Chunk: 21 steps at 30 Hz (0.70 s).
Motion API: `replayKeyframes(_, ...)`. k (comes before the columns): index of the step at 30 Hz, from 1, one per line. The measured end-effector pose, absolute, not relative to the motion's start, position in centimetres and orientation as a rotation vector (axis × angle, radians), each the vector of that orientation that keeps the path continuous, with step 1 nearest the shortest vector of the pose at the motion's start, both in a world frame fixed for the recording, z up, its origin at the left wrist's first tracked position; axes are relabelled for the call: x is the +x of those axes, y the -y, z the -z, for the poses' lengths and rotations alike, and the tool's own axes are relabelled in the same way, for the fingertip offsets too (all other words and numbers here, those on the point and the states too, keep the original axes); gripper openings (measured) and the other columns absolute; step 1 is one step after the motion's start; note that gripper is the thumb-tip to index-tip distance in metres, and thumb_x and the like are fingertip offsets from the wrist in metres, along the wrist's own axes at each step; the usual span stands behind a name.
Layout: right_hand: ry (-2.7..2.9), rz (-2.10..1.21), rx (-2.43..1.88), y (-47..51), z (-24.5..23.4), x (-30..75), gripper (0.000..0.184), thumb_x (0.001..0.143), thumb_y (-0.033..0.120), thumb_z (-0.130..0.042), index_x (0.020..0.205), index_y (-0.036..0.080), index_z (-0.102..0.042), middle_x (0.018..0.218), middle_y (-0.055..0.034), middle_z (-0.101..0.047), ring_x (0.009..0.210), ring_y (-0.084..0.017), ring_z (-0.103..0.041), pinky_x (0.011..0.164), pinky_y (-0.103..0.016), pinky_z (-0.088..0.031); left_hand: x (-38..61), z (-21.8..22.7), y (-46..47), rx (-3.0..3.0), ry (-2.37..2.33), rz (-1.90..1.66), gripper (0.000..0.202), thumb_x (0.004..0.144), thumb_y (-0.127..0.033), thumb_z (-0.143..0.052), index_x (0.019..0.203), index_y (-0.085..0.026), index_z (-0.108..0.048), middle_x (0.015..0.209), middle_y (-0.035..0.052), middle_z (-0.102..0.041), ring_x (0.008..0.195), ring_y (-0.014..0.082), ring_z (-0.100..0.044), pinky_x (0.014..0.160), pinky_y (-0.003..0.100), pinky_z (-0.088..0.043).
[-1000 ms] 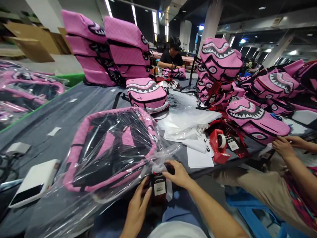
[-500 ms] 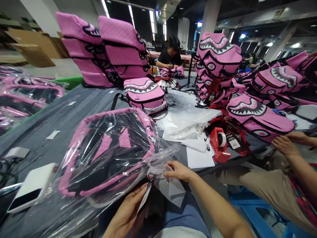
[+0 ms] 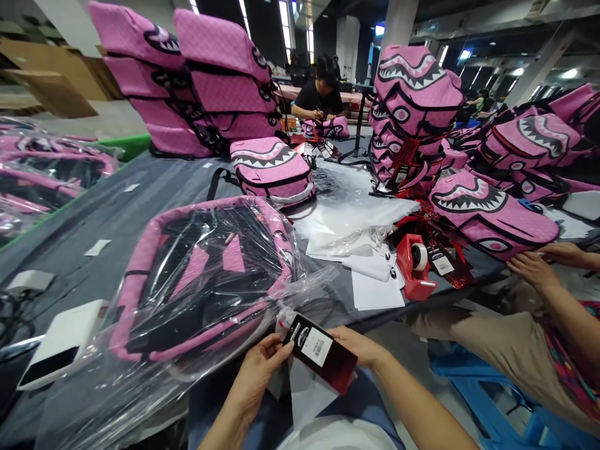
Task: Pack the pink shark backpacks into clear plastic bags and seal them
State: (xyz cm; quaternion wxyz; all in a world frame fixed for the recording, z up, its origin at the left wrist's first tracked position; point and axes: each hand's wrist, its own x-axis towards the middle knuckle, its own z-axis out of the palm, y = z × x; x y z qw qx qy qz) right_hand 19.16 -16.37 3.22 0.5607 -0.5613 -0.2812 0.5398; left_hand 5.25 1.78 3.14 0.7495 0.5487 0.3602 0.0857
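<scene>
A dark hang tag (image 3: 320,351) with a white barcode label faces up between my hands. My left hand (image 3: 262,362) pinches its left end between thumb and fingers. Behind its right side is my right hand (image 3: 359,347), closed with the fingertips hidden by the tag. White tissue paper (image 3: 307,390) hangs beneath the tag, and I cannot tell which hand grips it. Just beyond, a pink and black backpack (image 3: 159,237) lies in a clear plastic bag (image 3: 154,400), its open end close to the tag.
A red tape dispenser (image 3: 415,275) and white paper sheets (image 3: 375,290) lie to the right. Pink backpacks (image 3: 229,94) stand stacked behind. A white power bank-like device (image 3: 60,344) is at left. A co-worker's hand (image 3: 534,269) touches a backpack (image 3: 492,212) at right.
The hang tag has turned from edge-on to face up. My left hand has moved up and right to its end; my right hand has shifted down and right behind it.
</scene>
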Motion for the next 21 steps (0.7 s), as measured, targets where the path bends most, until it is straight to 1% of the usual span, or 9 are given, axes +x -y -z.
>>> replayKeyframes(2, 0.708, -1.196, -1.465, 17.2, -3.1, 19.5, 0.033, 0.087, 0.045, -0.059, 0.085, 0.014, -0.072, 0.077, -0.0001, -0.062, 0.074, -0.015, -0.053, 0.073, -0.027, -0.042, 5.2, -3.5, -2.1, 1.290, -0.760, -0.156, 0.059, 0.050, -0.061, -0.093, 0.083, -0.016, -0.075, 0.081, 0.0055, -0.074, 0.080, 0.0214, -0.067, 0.074, 0.028, -0.053)
replayKeyframes(4, 0.754, -1.081, -1.591, 17.8, -3.2, 19.9, 0.026, 0.089, 0.034, -0.053, 0.083, 0.015, -0.070, 0.073, 0.0014, -0.059, 0.070, -0.014, -0.049, 0.069, -0.025, -0.040, 5.2, -4.1, -2.1, 1.339, -0.770, -0.137, 0.064, 0.048, -0.066, -0.092, 0.086, -0.016, -0.076, 0.092, 0.0088, -0.078, 0.094, 0.0279, -0.070, 0.088, 0.034, -0.054)
replayKeyframes(6, 0.783, -0.962, -1.669, 18.0, -3.4, 20.1, 0.021, 0.087, 0.025, -0.050, 0.082, 0.015, -0.067, 0.070, 0.0029, -0.055, 0.067, -0.012, -0.046, 0.068, -0.023, -0.038, 5.3, -4.5, -1.9, 1.341, -0.781, -0.134, 0.069, 0.047, -0.065, -0.092, 0.093, -0.016, -0.077, 0.099, 0.0099, -0.078, 0.100, 0.0295, -0.070, 0.093, 0.035, -0.054)
replayKeyframes(9, 0.811, -0.880, -1.688, 17.9, -3.3, 19.8, 0.021, 0.087, 0.021, -0.046, 0.084, 0.015, -0.067, 0.072, 0.0031, -0.055, 0.069, -0.012, -0.047, 0.068, -0.022, -0.039, 5.3, -3.9, -0.9, 1.177, -0.807, -0.159, 0.078, 0.045, -0.060, -0.095, 0.106, -0.016, -0.072, 0.102, 0.0093, -0.078, 0.098, 0.0276, -0.073, 0.086, 0.032, -0.057)
replayKeyframes(11, 0.798, -0.890, -1.624, 17.8, -2.9, 19.1, 0.025, 0.090, 0.024, -0.045, 0.089, 0.015, -0.068, 0.076, 0.0019, -0.059, 0.074, -0.013, -0.050, 0.072, -0.023, -0.041, 5.2, -2.8, 0.1, 1.069, -0.856, -0.186, 0.084, 0.046, -0.057, -0.096, 0.115, -0.018, -0.067, 0.102, 0.0081, -0.078, 0.096, 0.0263, -0.074, 0.079, 0.030, -0.058)
replayKeyframes(13, 0.732, -0.903, -1.580, 17.7, -2.4, 18.3, 0.025, 0.092, 0.029, -0.048, 0.092, 0.015, -0.069, 0.077, 0.0017, -0.060, 0.072, -0.013, -0.050, 0.070, -0.023, -0.041, 4.9, -1.4, 1.2, 1.040, -0.907, -0.211, 0.082, 0.053, -0.055, -0.094, 0.120, -0.019, -0.063, 0.100, 0.0071, -0.078, 0.092, 0.0256, -0.075, 0.074, 0.028, -0.058)
replayKeyframes(15, 0.656, -0.874, -1.633, 17.8, -1.9, 17.7, 0.021, 0.088, 0.032, -0.057, 0.093, 0.015, -0.068, 0.074, 0.0030, -0.057, 0.067, -0.011, -0.046, 0.064, -0.021, -0.037, 4.4, 0.0, 1.9, 1.039, -0.934, -0.208, 0.077, 0.058, -0.054, -0.092, 0.119, -0.020, -0.062, 0.094, 0.0065, -0.079, 0.085, 0.0254, -0.076, 0.068, 0.028, -0.058)
replayKeyframes(17, 0.638, -0.808, -1.730, 17.9, -1.8, 17.6, 0.022, 0.089, 0.035, -0.059, 0.090, 0.015, -0.067, 0.071, 0.0037, -0.054, 0.065, -0.011, -0.044, 0.062, -0.022, -0.034, 4.0, 0.9, 2.2, 1.023, -0.953, -0.189, 0.073, 0.058, -0.055, -0.091, 0.114, -0.020, -0.062, 0.087, 0.0059, -0.078, 0.077, 0.0254, -0.075, 0.063, 0.029, -0.058)
replayKeyframes(21, 0.689, -0.691, -1.831, 17.7, -2.6, 18.1, 0.045, 0.102, 0.048, -0.041, 0.080, 0.016, -0.063, 0.070, 0.0022, -0.053, 0.071, -0.013, -0.049, 0.065, -0.023, -0.033, 4.0, 1.4, 2.8, 0.991, -0.988, -0.254, 0.075, 0.048, -0.056, -0.094, 0.105, -0.020, -0.061, 0.079, 0.0038, -0.077, 0.071, 0.0254, -0.074, 0.063, 0.031, -0.058)
